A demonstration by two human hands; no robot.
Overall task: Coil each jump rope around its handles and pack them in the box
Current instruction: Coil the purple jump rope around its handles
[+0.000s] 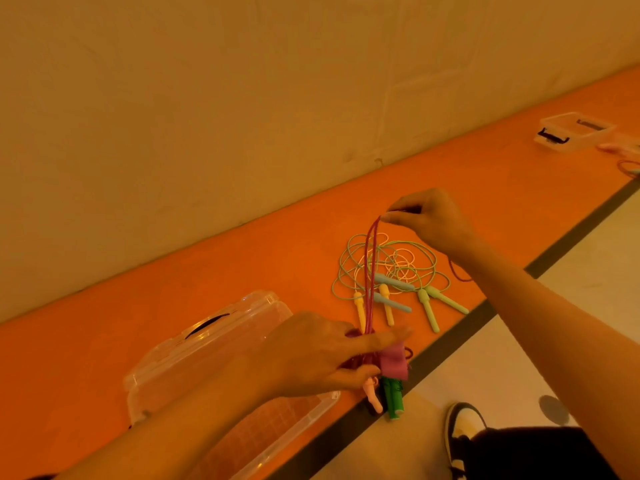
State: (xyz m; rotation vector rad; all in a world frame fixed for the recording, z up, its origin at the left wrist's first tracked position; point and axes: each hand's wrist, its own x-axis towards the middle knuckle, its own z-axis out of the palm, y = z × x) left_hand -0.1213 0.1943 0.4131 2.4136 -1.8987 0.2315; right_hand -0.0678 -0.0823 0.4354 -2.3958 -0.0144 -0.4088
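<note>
Working just right of clear box [162, 358]; gripping purple handles [393, 363] in left hand [311, 355] at orange bench [242, 271] edge; stretching purple rope [370, 271] over tangled loose ropes [398, 265]; pinching its far loop in right hand [429, 220].

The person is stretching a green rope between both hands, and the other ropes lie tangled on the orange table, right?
Not quite. The head view shows the rope stretched between the left hand and the right hand is purple, not green. The other ropes do lie tangled on the orange table.
</note>
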